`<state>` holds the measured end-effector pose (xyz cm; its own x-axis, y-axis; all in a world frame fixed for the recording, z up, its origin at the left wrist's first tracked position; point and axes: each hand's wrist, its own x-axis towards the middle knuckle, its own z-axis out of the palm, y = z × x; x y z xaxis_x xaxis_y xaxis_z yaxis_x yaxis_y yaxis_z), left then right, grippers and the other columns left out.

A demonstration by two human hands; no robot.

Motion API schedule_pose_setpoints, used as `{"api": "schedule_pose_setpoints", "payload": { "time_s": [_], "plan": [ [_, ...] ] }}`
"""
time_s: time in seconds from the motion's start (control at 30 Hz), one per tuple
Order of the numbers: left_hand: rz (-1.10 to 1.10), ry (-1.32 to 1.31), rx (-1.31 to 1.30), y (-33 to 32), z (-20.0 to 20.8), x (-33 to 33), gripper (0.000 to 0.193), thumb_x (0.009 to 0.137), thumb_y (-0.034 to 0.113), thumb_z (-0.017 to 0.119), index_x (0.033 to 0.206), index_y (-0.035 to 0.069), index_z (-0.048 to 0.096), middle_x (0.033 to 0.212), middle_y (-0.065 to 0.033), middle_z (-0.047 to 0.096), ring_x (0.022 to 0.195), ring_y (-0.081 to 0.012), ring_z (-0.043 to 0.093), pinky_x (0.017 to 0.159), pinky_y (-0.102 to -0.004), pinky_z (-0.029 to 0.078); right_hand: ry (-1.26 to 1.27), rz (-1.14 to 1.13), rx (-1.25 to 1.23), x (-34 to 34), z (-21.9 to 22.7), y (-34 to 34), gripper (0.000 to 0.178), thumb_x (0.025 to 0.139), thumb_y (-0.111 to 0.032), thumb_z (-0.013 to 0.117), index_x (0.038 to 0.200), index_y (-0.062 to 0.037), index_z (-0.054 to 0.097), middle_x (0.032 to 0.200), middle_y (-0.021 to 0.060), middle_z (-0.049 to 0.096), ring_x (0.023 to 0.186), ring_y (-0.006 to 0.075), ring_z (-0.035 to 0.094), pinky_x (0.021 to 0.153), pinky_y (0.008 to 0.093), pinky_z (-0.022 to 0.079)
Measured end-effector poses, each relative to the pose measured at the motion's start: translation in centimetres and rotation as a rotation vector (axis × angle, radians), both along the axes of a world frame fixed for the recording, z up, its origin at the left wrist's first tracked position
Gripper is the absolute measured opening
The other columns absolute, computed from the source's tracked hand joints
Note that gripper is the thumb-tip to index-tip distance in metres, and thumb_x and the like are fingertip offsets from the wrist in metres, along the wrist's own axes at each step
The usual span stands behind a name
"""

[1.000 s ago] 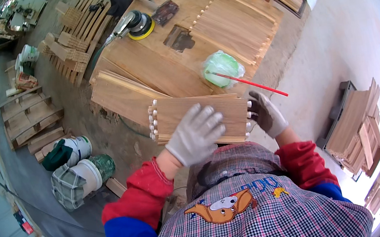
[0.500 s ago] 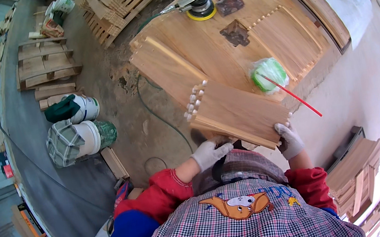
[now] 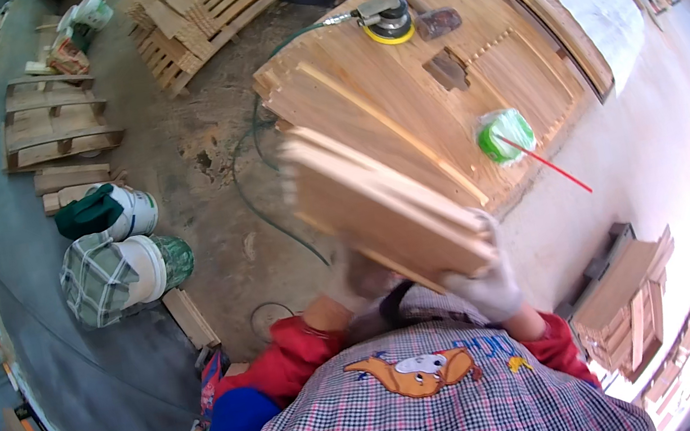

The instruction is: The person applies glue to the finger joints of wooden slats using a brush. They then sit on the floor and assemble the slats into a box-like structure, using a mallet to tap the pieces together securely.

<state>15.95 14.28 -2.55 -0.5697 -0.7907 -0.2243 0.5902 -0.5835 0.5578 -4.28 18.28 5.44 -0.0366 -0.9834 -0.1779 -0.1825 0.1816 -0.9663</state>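
A wooden panel piece (image 3: 391, 217) with raised edge strips is tilted up in front of my body, blurred by motion. My right hand (image 3: 488, 278), in a pale glove, grips its right end, with fingers on the far edge. Below its near left edge is my left hand (image 3: 364, 276), also gloved; its fingers are smeared and partly hidden behind the board. Beyond the panel lies the wooden worktable (image 3: 376, 73). On its near right part sits a green tub (image 3: 503, 137) wrapped in clear plastic, with a red stick (image 3: 551, 167) slanting out of it.
A sander (image 3: 386, 21) with a hose and a mallet (image 3: 436, 22) lie at the table's far side. A finger-jointed panel (image 3: 527, 75) lies at its right. Buckets (image 3: 162, 264) and pallets (image 3: 59, 117) stand on the left floor; stacked boards (image 3: 619, 297) are at lower right.
The panel piece has been tipped up and shifted left, turning its jointed end from view. My right hand moved with it, while my left stays under the near edge. The view has shifted slightly.
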Motion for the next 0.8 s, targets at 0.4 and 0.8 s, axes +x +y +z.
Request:
{"api": "schedule_pose_setpoints", "payload": {
  "time_s": [0.4,0.8],
  "plan": [
    [0.457,0.665,0.112,-3.5,2.1,32.0,0.026,0.095,0.029,0.04,0.104,0.008,0.052,0.094,-0.0036,0.054,0.092,-0.0166,0.051,0.086,-0.0377,0.041,1.312,0.024,0.057,4.9,-7.7,-2.0,0.063,0.081,-0.038,0.057,0.131,-0.0027,0.041,0.137,0.0186,0.039,0.128,0.0358,0.034,0.107,0.0511,0.019],
    [0.83,0.737,0.048,8.2,-2.4,39.3,0.016,0.091,0.025,0.044,0.09,0.014,0.056,0.077,0.0051,0.047,0.071,-0.0105,0.043,0.075,-0.0297,0.038,1.405,0.072,-0.07,6.5,-10.3,-15.2,0.066,0.081,-0.044,0.055,0.132,-0.0048,0.04,0.136,0.02,0.04,0.127,0.0369,0.035,0.105,0.0492,0.024]
  ]
}}
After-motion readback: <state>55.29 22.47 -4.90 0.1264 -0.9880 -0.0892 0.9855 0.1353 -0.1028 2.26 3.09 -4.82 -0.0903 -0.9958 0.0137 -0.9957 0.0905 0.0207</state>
